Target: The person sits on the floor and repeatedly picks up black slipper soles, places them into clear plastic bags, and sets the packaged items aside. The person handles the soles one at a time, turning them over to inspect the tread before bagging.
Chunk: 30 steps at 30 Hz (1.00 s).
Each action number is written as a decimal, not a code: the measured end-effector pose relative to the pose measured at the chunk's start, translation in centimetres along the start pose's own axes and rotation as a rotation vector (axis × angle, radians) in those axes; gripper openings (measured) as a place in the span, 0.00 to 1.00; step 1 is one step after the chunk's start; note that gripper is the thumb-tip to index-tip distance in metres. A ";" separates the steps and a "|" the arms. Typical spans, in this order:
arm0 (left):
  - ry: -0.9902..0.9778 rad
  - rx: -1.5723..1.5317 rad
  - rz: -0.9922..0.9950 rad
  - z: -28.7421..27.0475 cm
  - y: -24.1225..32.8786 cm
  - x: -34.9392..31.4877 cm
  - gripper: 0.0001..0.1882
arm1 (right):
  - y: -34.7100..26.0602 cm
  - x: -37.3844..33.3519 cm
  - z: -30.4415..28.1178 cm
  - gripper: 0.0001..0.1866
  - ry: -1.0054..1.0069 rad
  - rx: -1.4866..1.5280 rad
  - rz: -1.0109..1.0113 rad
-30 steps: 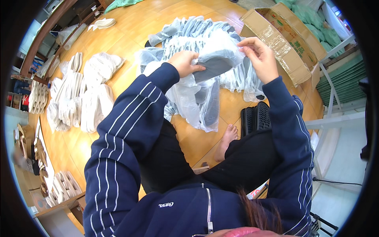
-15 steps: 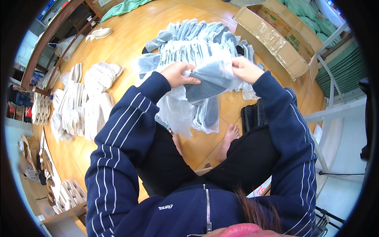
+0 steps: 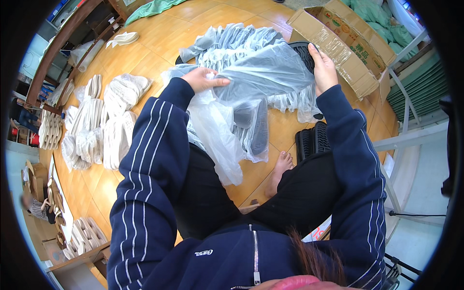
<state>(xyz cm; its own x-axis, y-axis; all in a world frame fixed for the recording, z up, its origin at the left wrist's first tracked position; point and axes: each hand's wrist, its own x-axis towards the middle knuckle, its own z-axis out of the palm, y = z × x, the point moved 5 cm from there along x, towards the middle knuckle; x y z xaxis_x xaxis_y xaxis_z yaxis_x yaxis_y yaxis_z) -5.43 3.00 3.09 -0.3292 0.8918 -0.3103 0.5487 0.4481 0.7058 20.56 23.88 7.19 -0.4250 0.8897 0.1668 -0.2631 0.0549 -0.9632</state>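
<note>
Black sole [image 3: 303,54] poking from a clear plastic bag [image 3: 263,72], held over the pile

Both hands hold the wrapped sole up in front of the body, above a large pile of bagged soles [image 3: 237,43] on the orange tiled floor [image 3: 166,48]. The left hand [image 3: 200,79] pinches the bag at its left end, thumb laid across the plastic. The right hand [image 3: 324,70] grasps the sole's bare black end at the upper right, with the thumb and fingers gripping its edge. The rest of the sole shows dimly through the film, slanting slightly across the gap between the hands.

Loose clear plastic [image 3: 217,137] hangs in folds below the left hand; just beside it lie more wrapped grey soles [image 3: 256,133]. Unwrapped black soles [image 3: 311,141] sit near the bare right foot [image 3: 279,174]. Beyond the right hand stands an open cardboard box [image 3: 338,53], with green sacks [image 3: 372,21] behind it.

Well apart on the left, bagged white soles [image 3: 116,99] lie in heaps, and a smaller white stack [image 3: 124,38] rests farther off. At the far left edge, another person [image 3: 37,208] in a striped top is visible, small and blurred.
</note>
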 end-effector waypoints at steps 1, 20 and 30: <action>0.044 -0.041 0.032 0.0 -0.7 1.0 0.40 | 0.3 0.3 -0.6 0.19 0.011 0.019 0.010; 1.173 0.000 0.338 -5.7 -0.1 -1.1 0.13 | -1.6 -0.6 2.2 0.14 -0.165 0.185 0.141; 0.093 -0.417 0.586 1.2 8.1 -1.3 0.09 | -1.7 -1.7 4.3 0.13 -0.352 0.208 0.280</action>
<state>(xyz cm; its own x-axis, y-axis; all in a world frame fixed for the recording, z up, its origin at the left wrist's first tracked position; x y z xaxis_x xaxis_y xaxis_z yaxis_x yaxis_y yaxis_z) 0.38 5.55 8.50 -0.1456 0.9609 0.2357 0.3225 -0.1791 0.9295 18.04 20.36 9.47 -0.7611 0.6486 0.0036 -0.2497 -0.2878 -0.9246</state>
